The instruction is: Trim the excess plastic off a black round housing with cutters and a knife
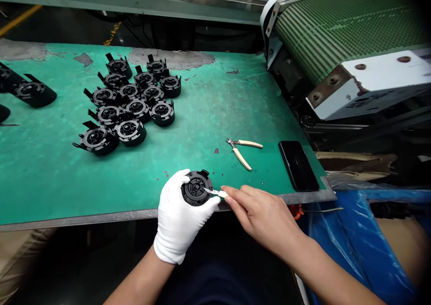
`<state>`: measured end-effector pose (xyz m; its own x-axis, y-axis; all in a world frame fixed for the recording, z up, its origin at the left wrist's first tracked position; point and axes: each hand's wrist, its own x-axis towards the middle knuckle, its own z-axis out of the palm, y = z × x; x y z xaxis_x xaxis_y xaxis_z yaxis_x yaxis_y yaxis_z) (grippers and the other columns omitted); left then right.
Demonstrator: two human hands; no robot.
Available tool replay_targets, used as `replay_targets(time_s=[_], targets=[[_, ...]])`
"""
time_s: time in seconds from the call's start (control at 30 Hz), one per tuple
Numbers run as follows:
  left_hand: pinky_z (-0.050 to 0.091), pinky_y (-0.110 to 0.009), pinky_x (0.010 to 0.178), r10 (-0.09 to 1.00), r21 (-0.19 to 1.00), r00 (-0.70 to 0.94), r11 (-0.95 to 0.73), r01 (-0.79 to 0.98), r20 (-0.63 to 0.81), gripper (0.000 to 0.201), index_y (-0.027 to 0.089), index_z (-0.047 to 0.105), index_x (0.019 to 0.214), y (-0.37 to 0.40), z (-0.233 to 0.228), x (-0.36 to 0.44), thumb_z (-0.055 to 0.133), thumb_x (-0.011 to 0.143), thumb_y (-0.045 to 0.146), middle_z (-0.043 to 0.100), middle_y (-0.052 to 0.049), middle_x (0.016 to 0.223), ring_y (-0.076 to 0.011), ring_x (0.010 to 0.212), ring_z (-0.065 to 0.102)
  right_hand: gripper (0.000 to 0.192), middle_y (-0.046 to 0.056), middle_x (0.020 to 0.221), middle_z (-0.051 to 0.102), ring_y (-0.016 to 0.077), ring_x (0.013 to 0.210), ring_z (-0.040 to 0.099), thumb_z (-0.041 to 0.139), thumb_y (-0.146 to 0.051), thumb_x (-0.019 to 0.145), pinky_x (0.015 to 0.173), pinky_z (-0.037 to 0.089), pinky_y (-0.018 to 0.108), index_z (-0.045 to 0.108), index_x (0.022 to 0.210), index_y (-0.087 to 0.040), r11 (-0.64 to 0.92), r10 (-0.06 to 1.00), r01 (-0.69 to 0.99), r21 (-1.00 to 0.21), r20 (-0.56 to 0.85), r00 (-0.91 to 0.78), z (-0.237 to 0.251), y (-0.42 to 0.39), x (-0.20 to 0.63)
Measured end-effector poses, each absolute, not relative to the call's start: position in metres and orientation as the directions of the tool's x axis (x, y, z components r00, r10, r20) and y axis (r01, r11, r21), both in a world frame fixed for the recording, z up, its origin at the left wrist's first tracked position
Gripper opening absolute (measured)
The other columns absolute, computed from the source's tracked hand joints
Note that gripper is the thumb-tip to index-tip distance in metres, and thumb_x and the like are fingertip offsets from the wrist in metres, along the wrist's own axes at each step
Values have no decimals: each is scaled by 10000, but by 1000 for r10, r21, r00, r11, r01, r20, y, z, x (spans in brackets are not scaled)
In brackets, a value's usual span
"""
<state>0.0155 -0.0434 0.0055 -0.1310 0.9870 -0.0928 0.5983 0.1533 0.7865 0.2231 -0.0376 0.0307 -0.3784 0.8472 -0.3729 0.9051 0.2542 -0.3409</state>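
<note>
No writing or brand can be read on anything here; the white block on the machine carries dark marks, but they are too blurred to make out.

The green surface (208, 116) fills most of the view, with worn grey patches near its far edge; at the right a conveyor (340, 22) with a green ribbed belt rises above it, and a blue plastic sheet (363, 242) lies below the near right corner. On the far left part of the surface a group of black round parts (129, 100) stands close together, well apart from the hands; some more of them lie at the left edge. A black phone (298, 165) lies flat near the right edge; just to the left of it are small cutters (243, 150) with cream handles, lying opened.

At the near edge of the surface, the left hand (180, 219), in a white glove, is curled around one black round part (196, 187) and holds it face up; the right hand (262, 213), bare, is just beside it and pinches a small pale tool (215, 192) between thumb and fingers; the tip of this tool touches the face of the part.
</note>
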Motion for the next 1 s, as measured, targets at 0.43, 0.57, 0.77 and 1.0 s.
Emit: replay_targets(time_s=[0.43,0.57,0.77,1.0], targets=[[414,-442,1177,970,717,138,48,695,-199,897,205,408,1457,-34,16,-27,751,759,653,523,-99,1453,-274,1347,502,344,-12,993,688,173,916,644,358,-451,1054,800,460,319,592,1301,-393,230,775,825,-517,-416,-476,29,-20,235],[367,-388,1227,891,730,293,62,680,-348,919,288,331,1518,-17,28,-51,738,774,643,433,-10,1547,-225,1417,435,346,-20,951,673,168,889,640,345,-452,1055,755,435,313,578,1308,-407,322,711,793,-518,-421,-563,28,-6,230],[349,-328,1236,791,755,408,100,648,-455,921,405,271,1529,3,32,-66,796,774,467,379,86,1574,-184,1441,402,331,-17,835,625,171,796,614,355,-448,1045,643,339,313,610,1251,-405,485,627,747,-455,-415,-659,38,17,217],[406,-370,1200,829,795,389,105,597,-401,803,342,409,1459,5,30,-60,800,758,372,486,30,1497,-225,1365,494,343,-17,832,629,175,769,616,337,-472,1044,597,282,323,598,1260,-416,499,686,779,-380,-376,-623,40,13,213]])
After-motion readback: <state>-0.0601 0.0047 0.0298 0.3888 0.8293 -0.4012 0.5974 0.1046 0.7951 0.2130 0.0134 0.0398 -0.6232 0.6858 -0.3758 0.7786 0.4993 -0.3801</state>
